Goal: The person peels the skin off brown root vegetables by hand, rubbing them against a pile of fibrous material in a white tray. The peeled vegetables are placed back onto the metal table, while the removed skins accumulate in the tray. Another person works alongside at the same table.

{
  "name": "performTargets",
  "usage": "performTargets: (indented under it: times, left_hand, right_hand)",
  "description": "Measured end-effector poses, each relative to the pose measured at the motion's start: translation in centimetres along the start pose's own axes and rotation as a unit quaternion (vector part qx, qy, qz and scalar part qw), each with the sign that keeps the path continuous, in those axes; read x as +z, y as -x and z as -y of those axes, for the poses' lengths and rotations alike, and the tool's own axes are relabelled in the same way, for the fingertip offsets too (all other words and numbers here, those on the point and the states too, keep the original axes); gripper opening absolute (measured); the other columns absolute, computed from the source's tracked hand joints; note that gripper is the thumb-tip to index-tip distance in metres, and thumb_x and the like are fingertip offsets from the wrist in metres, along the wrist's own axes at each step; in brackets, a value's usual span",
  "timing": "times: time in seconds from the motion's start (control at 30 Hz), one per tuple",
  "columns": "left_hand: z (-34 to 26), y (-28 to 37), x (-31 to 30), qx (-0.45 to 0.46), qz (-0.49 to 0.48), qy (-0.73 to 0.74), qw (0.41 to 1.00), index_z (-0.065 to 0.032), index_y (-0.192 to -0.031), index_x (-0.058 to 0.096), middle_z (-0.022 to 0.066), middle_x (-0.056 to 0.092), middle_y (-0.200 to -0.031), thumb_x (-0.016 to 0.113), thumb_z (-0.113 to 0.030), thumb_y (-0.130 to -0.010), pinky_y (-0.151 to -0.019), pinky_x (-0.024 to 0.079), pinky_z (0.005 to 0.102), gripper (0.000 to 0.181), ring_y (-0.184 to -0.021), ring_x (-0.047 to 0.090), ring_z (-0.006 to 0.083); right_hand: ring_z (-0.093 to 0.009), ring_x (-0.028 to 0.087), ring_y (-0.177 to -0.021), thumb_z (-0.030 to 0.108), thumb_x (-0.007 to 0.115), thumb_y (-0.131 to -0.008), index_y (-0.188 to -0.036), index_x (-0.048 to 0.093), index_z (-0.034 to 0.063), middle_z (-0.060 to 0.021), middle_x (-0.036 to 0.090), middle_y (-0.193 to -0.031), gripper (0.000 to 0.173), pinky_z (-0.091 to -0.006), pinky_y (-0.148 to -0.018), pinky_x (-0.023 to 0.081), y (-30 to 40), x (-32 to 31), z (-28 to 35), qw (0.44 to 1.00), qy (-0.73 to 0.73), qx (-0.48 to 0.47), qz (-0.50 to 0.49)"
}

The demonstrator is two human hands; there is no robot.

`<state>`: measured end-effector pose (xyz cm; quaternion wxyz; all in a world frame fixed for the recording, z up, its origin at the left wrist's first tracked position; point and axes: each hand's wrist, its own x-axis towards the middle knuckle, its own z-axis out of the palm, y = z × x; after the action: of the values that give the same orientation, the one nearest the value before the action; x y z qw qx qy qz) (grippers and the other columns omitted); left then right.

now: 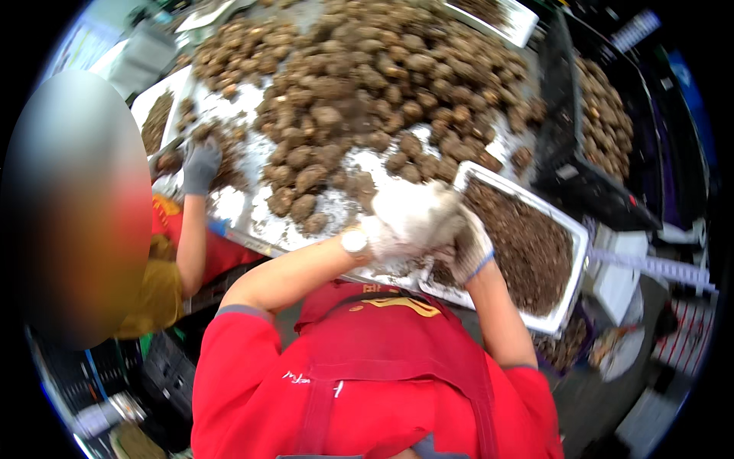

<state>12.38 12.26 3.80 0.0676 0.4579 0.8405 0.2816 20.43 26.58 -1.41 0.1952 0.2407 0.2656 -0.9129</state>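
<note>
Both my hands wear white gloves and meet over the near edge of the metal table (275, 249). My left hand (410, 218), blurred, reaches across to my right hand (476, 244); a watch (354, 241) is on the left wrist. Between them a brown patch shows, either a taro corm or dirt on the glove; I cannot tell which. Just ahead lies a large heap of brown, hairy taro corms (367, 74). Close by my right hand, a white foam box (579, 241) holds brown scraps (522, 252).
At left, a co-worker's grey-gloved hand (202, 163) is near loose corms and a second foam box (182, 86). A black crate (559, 92) leans at right, beside more corms (602, 115). Another white tray (522, 26) stands at the back.
</note>
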Motion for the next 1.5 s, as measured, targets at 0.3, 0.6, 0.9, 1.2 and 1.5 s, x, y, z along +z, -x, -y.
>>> performTargets:
  times: [0.3,0.6,0.9,1.2,1.5]
  left_hand:
    - [4.4,3.6,9.6,-0.285,-0.147,0.553,0.769,-0.0069,-0.112,0.06,0.0062,0.067,-0.1,0.045,-0.041,-0.1,-0.072,0.057,0.0288,0.039,-0.085,0.067,0.014]
    - [3.2,4.1,7.4,-0.392,-0.089,0.779,0.481,-0.0121,-0.108,0.061,0.0021,0.064,-0.083,0.062,-0.05,-0.089,-0.044,0.047,0.0198,0.042,-0.057,0.059,0.0111]
    - [15.5,5.0,-3.5,-0.325,-0.216,0.861,0.327,-0.0083,-0.09,0.057,0.003,0.058,-0.077,0.074,-0.027,-0.085,-0.046,0.048,0.0199,0.026,-0.061,0.057,0.0097]
    - [16.6,2.4,-9.2,-0.385,-0.089,0.099,0.913,-0.0014,-0.107,0.064,0.0119,0.068,-0.077,0.061,-0.032,-0.093,-0.05,0.051,0.0232,0.033,-0.056,0.059,0.0117]
    - [16.9,8.8,-0.8,-0.316,0.0,-0.25,0.915,-0.0068,-0.122,0.057,0.0165,0.055,-0.113,0.076,-0.029,-0.074,-0.084,0.049,0.0433,0.056,-0.099,0.057,0.0349]
  right_hand:
    - [-0.014,0.059,-0.087,0.031,0.06,-0.092,-0.126,0.055,0.0043,-0.0045,0.059,-0.093,0.044,-0.027,-0.072,0.051,0.5,-1.0,-0.3,0.918,0.26,-0.222,-0.198]
    - [-0.029,0.065,-0.092,0.025,0.071,-0.081,-0.096,0.068,0.0074,-0.0148,0.062,-0.105,0.024,-0.0361,-0.081,0.052,1.4,2.2,-1.4,0.698,0.592,-0.327,-0.237]
    - [-0.025,0.063,-0.096,0.009,0.065,-0.086,-0.108,0.064,0.0026,-0.0125,0.061,-0.105,0.023,-0.0336,-0.084,0.05,3.0,-3.4,-2.6,0.612,0.647,-0.313,-0.331]
    - [-0.034,0.062,-0.084,0.019,0.071,-0.082,-0.089,0.062,0.0035,-0.0142,0.061,-0.092,0.02,-0.0417,-0.074,0.049,2.9,-4.3,-4.1,0.643,0.614,-0.283,-0.36]
    - [-0.033,0.063,-0.093,0.021,0.063,-0.088,-0.118,0.06,0.0087,-0.0144,0.063,-0.101,0.032,-0.0405,-0.08,0.051,2.8,-4.3,-3.5,0.637,0.674,-0.265,-0.264]
